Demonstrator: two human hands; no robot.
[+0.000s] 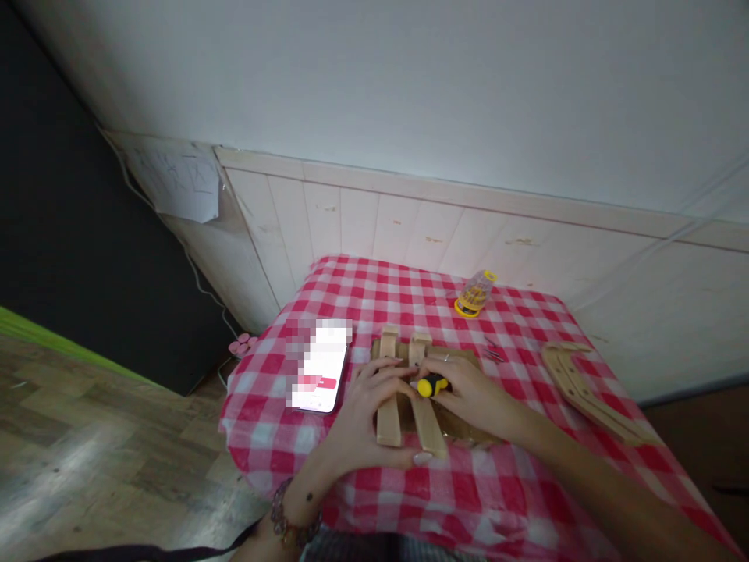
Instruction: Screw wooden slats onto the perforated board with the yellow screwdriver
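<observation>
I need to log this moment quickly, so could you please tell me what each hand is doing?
Left hand: open, resting flat on the wooden slats.
Right hand: closed on the yellow-and-black screwdriver.

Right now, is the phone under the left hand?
No, the phone lies apart on the checked tablecloth, left of the left hand, which rests on the wooden slats.
</observation>
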